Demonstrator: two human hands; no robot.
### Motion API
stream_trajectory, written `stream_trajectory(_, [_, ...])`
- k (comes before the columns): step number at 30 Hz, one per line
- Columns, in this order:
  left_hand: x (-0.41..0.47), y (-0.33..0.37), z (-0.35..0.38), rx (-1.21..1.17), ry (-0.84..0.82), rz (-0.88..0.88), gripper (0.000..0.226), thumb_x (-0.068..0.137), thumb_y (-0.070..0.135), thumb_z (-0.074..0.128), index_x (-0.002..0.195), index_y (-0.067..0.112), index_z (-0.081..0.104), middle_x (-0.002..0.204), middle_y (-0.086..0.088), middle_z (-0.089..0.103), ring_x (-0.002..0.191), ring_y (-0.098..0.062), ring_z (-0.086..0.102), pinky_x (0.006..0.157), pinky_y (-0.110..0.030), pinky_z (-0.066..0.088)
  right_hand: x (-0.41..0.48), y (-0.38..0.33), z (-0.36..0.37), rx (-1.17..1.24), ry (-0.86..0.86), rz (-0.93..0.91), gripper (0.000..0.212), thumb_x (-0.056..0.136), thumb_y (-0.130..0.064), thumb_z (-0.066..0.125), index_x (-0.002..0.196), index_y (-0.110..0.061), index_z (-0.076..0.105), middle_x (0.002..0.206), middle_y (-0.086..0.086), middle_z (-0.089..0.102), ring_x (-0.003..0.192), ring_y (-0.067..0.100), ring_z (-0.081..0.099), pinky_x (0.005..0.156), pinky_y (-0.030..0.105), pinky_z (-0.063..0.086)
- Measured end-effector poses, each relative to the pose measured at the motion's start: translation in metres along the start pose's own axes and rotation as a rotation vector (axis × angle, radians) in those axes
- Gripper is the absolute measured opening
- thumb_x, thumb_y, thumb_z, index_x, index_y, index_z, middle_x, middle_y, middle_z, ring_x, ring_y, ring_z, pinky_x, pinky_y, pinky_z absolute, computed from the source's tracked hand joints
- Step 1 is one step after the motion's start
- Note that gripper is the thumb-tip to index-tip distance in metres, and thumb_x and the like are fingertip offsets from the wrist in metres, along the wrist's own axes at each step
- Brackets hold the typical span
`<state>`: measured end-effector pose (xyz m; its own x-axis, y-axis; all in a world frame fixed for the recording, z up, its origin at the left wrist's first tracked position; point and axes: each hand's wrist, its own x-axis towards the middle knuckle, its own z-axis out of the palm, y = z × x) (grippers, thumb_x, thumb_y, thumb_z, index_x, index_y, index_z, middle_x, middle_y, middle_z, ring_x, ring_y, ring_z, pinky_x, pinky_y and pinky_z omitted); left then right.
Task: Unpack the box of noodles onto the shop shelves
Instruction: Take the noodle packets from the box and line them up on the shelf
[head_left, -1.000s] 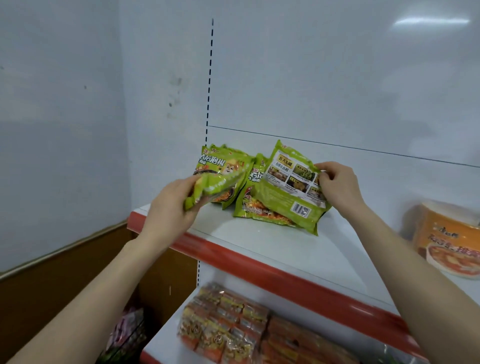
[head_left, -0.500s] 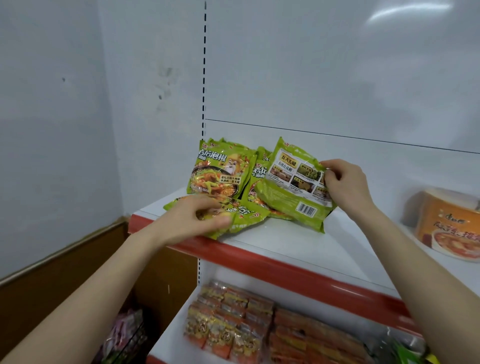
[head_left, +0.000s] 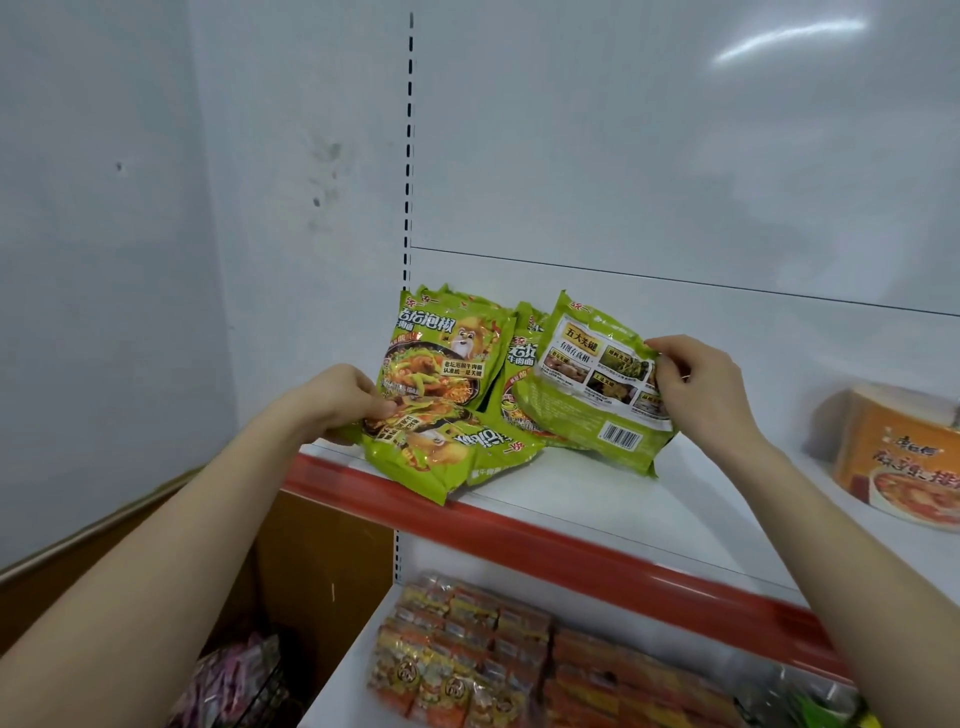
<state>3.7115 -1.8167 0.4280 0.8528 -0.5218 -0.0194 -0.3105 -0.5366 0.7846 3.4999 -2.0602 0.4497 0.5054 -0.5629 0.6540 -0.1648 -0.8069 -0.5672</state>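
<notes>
Lying flat, left hand's packet reaches shelf edge.

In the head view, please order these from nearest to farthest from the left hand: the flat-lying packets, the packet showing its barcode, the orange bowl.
1. flat-lying packets: at the left, held by the left hand.
2. packet showing its barcode: in the middle, pinched by the right hand.
3. orange bowl: far right.

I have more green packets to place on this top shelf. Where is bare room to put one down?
Bare shelf lies between the barcode-side packet and the orange tub, from back panel to red edge strip; the right forearm crosses above it. The left corner is crowded: upright packets behind, flat packets in front.
</notes>
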Motion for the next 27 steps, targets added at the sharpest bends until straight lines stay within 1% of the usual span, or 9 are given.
stream_trajectory(5, [-0.012, -0.006, -0.017, -0.258, 0.028, -0.023, 0.017, 0.084, 0.006, 0.064, 0.069, 0.007, 0.056, 0.066, -0.011, 0.058, 0.049, -0.017, 0.057, 0.041, -0.019, 0.049, 0.003, -0.001, -0.001, 0.002, 0.010, 0.015, 0.032, 0.092, -0.001, 0.039, 0.110, -0.006, 0.065, 0.109, 0.009, 0.066, 0.089, 0.014, 0.051, 0.077, 0.022, 0.035])
stream_trajectory(10, [-0.012, -0.017, -0.016, -0.736, 0.205, -0.082, 0.019, 0.087, -0.003, 0.054, 0.070, 0.001, 0.048, 0.067, -0.015, 0.053, 0.034, -0.016, 0.058, 0.037, -0.028, 0.052, 0.004, -0.001, 0.000, 0.003, 0.014, 0.024, 0.032, 0.091, 0.000, 0.039, 0.108, -0.005, 0.067, 0.109, 0.009, 0.067, 0.089, 0.014, 0.051, 0.079, 0.023, 0.035])
stream_trajectory(13, [-0.001, -0.007, 0.009, -1.011, 0.270, -0.121, 0.014, 0.088, -0.006, 0.050, 0.075, -0.001, 0.048, 0.067, -0.017, 0.056, 0.047, -0.023, 0.060, 0.036, -0.030, 0.052, 0.006, -0.001, -0.001, -0.003, 0.010, 0.024, 0.032, 0.091, 0.000, 0.040, 0.107, -0.005, 0.067, 0.108, 0.009, 0.067, 0.089, 0.014, 0.051, 0.078, 0.023, 0.034])
stream_trajectory(15, [0.007, 0.004, 0.031, -1.179, 0.279, -0.147, 0.009, 0.087, -0.008, 0.052, 0.094, -0.003, 0.052, 0.074, -0.017, 0.064, 0.063, -0.026, 0.064, 0.047, -0.038, 0.055, 0.007, 0.000, -0.002, -0.002, 0.008, 0.026, 0.031, 0.091, 0.000, 0.040, 0.107, -0.006, 0.067, 0.106, 0.009, 0.067, 0.089, 0.015, 0.051, 0.078, 0.023, 0.035])
stream_trajectory(16, [0.012, 0.008, 0.042, -1.235, 0.290, -0.166, 0.021, 0.085, -0.010, 0.053, 0.104, -0.002, 0.052, 0.085, -0.018, 0.064, 0.074, -0.028, 0.064, 0.054, -0.044, 0.056, 0.007, 0.000, -0.002, -0.002, 0.005, 0.027, 0.031, 0.092, -0.001, 0.040, 0.107, -0.006, 0.067, 0.106, 0.009, 0.067, 0.089, 0.015, 0.051, 0.078, 0.024, 0.035])
stream_trajectory(18, [0.017, 0.015, 0.060, -1.254, 0.348, -0.202, 0.025, 0.082, -0.013, 0.055, 0.104, 0.000, 0.052, 0.101, -0.019, 0.060, 0.089, -0.033, 0.062, 0.058, -0.053, 0.056, 0.008, 0.000, 0.000, -0.007, -0.002, 0.026, 0.031, 0.092, -0.001, 0.040, 0.107, -0.006, 0.066, 0.105, 0.009, 0.067, 0.088, 0.016, 0.051, 0.078, 0.024, 0.034])
stream_trajectory(21, [0.025, 0.019, 0.076, -1.152, 0.381, -0.248, 0.015, 0.081, -0.013, 0.056, 0.078, -0.002, 0.046, 0.100, -0.019, 0.059, 0.081, -0.032, 0.060, 0.069, -0.050, 0.056, 0.008, 0.001, 0.001, -0.018, -0.008, 0.016, 0.031, 0.092, -0.001, 0.041, 0.108, -0.006, 0.066, 0.104, 0.009, 0.067, 0.088, 0.016, 0.051, 0.077, 0.023, 0.034])
stream_trajectory(25, [0.030, 0.019, 0.084, -1.076, 0.339, -0.207, 0.026, 0.082, -0.014, 0.053, 0.068, 0.007, 0.046, 0.095, -0.017, 0.057, 0.078, -0.035, 0.059, 0.044, -0.036, 0.053, 0.009, 0.002, 0.000, -0.017, -0.014, 0.013, 0.030, 0.092, -0.001, 0.041, 0.108, -0.006, 0.066, 0.102, 0.008, 0.066, 0.087, 0.016, 0.051, 0.076, 0.023, 0.034])
stream_trajectory(27, [0.033, 0.018, 0.086, -1.001, 0.313, -0.184, 0.024, 0.083, -0.009, 0.057, 0.068, 0.009, 0.048, 0.097, -0.018, 0.059, 0.084, -0.035, 0.061, 0.047, -0.036, 0.055, 0.009, 0.003, 0.000, -0.024, -0.014, 0.008, 0.030, 0.092, -0.001, 0.041, 0.108, -0.006, 0.066, 0.102, 0.008, 0.067, 0.087, 0.016, 0.051, 0.077, 0.023, 0.034])
